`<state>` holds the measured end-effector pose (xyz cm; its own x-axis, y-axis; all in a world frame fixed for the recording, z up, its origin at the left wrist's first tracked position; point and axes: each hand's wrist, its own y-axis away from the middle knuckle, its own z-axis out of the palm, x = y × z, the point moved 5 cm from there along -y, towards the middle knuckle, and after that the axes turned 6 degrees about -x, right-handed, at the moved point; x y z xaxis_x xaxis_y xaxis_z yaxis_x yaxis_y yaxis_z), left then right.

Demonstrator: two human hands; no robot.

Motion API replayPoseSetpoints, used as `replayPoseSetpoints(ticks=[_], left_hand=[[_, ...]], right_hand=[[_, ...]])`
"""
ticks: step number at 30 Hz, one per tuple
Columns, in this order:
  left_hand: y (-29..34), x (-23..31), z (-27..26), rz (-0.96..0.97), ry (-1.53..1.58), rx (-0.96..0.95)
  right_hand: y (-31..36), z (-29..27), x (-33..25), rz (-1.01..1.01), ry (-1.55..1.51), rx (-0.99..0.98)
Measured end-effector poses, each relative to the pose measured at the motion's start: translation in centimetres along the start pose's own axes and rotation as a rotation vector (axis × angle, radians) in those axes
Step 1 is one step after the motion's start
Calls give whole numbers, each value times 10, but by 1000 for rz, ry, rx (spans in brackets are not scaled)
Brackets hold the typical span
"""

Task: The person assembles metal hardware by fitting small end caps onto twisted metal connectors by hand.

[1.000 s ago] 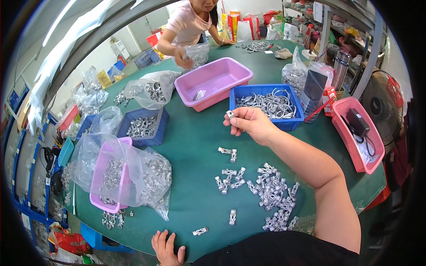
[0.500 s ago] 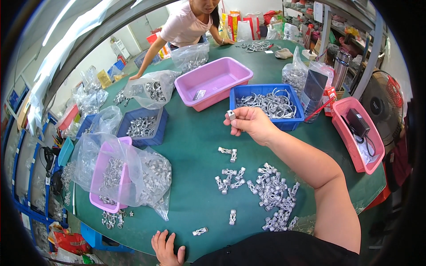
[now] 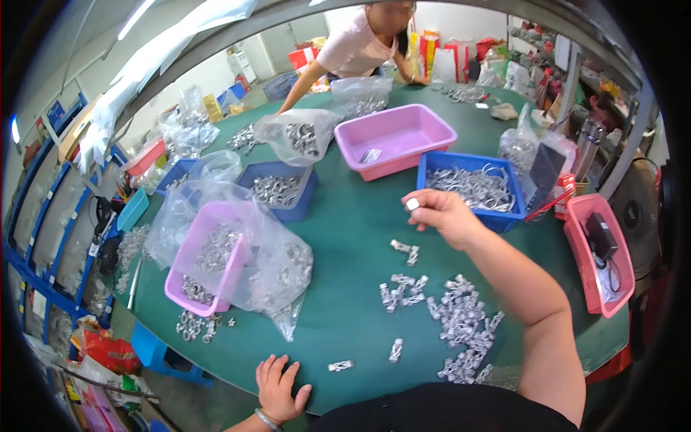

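Note:
My right hand (image 3: 445,216) is raised over the table. Its thumb and fingers pinch a small silver metal piece (image 3: 412,204) with a pale, squarish end; the rest of the piece is hidden by the fingers. Fingers spread, my left hand (image 3: 279,392) rests on the near table edge, holding nothing. Below my right hand lies a heap of small silver metal pieces (image 3: 464,317) with looped middles and blocky ends. Several more form a looser group (image 3: 403,291). Two single pieces, one a silver looped piece (image 3: 340,366), lie nearer to me.
A blue basket (image 3: 471,219) of metal rings stands beyond my right hand, beside an empty pink basket (image 3: 396,169). On the left are a plastic bag (image 3: 277,270) of metal parts and a lilac basket (image 3: 173,284). A co-worker (image 3: 360,47) leans on the far side.
My view has swung left, so the whole table appears shifted to the right. The small metal piece in my right hand has turned, and its pale end now shows. My left hand stays at the edge.

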<state>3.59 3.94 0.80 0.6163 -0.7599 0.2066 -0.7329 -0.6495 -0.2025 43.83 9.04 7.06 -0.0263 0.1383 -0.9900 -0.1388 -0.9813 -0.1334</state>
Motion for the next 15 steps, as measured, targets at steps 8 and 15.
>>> replayPoseSetpoints(ticks=[8, 15], left_hand=[[14, 2, -5, 11, 8, 38], [15, 0, -3, 4, -7, 68]], right_hand=[[12, -13, -23, 3, 40, 89], [9, -57, -102, -358, -149, 388]])
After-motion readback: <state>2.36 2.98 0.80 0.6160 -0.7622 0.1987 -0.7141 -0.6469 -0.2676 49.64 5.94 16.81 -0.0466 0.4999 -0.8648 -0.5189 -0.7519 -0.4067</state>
